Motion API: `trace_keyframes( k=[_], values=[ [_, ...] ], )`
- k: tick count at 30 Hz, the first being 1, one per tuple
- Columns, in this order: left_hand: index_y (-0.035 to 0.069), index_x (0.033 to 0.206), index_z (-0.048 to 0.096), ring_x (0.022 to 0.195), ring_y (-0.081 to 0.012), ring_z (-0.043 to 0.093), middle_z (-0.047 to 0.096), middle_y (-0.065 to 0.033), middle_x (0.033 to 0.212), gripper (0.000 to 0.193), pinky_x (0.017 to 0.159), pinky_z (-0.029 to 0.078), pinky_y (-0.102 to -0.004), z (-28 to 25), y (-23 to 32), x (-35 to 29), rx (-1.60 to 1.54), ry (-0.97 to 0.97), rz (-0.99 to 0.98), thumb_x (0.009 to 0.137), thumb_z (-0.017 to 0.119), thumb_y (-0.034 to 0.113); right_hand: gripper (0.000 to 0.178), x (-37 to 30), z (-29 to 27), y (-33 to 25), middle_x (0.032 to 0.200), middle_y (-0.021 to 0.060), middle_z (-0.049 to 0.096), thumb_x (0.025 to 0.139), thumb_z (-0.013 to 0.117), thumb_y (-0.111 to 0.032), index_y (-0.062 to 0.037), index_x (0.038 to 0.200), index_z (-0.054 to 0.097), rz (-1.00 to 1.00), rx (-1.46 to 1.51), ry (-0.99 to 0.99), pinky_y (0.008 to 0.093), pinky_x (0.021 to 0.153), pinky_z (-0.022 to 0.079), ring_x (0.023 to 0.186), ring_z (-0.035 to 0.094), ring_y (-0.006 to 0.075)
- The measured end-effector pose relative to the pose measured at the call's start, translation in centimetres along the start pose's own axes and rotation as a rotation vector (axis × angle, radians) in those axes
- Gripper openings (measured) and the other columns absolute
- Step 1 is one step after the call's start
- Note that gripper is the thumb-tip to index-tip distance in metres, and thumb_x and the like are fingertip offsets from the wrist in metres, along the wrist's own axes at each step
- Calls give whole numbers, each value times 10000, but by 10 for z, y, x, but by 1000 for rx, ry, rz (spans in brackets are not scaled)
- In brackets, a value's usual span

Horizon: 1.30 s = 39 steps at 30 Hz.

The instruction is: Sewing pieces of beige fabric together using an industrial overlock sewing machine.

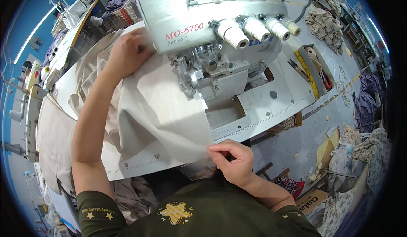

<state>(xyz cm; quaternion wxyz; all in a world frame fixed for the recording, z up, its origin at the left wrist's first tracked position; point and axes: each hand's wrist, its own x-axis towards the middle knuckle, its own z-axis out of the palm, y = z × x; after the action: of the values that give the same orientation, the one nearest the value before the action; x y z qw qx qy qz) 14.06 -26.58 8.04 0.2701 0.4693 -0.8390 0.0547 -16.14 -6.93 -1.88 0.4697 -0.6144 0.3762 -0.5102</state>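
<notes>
A wide piece of beige fabric (pixel 169 105) lies across the bed of a white overlock sewing machine (pixel 229 63) and drapes in folds to the left. At its near right corner, my right hand (pixel 235 160) pinches the fabric edge between thumb and fingers, by the front rim of the machine table (pixel 271 116). My left hand (pixel 131 52) reaches to the far side, left of the machine head, its fingers curled at the fabric and the fingertips partly hidden. Between my hands, the fabric's right edge runs from under the presser area toward me.
Right of the machine, a tray (pixel 324 84) holds a thread cone and scissors, with a yellow tape measure (pixel 307 73) and black snips (pixel 298 69) beside it. Heaps of cloth (pixel 324 27) lie on the floor at right. Another sewing machine (pixel 32 122) stands at left.
</notes>
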Motion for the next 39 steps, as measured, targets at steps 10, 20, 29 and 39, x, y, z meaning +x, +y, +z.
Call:
trace_keyframes(
  k=[10, 20, 29, 39],
  values=[
    [45, 906, 714, 863, -353, 650, 652, -138, 915, 162, 770, 526, -405, 4, -60, 27, 100, 8, -4, 763, 702, 120, 102, 61, 21, -17, 811, 45, 688, 862, 744, 20, 17, 964, 737, -93, 26, 96, 192, 574, 454, 643, 587, 60],
    [84, 980, 726, 953, -246, 672, 700, -62, 1037, 222, 824, 546, -369, -47, 69, -30, 8, 177, 183, 765, 782, 85, 132, 69, 17, -25, 814, 69, 702, 836, 756, 12, 10, 965, 730, -197, -209, 120, 224, 539, 474, 626, 623, 99],
    [71, 993, 724, 892, -223, 661, 706, -25, 1020, 312, 738, 562, -326, -36, 133, -71, -48, -128, 267, 684, 746, 38, 159, 74, 14, -31, 724, 20, 570, 840, 760, -139, -63, 964, 697, -634, -735, 155, 308, 517, 454, 598, 589, 184],
    [63, 991, 729, 898, -236, 656, 708, -23, 1004, 275, 757, 555, -329, -38, 129, -62, -62, -150, 255, 722, 705, 13, 172, 74, 15, -31, 720, 22, 567, 841, 758, -142, -55, 980, 706, -638, -759, 162, 306, 520, 455, 605, 588, 182]
  ],
)
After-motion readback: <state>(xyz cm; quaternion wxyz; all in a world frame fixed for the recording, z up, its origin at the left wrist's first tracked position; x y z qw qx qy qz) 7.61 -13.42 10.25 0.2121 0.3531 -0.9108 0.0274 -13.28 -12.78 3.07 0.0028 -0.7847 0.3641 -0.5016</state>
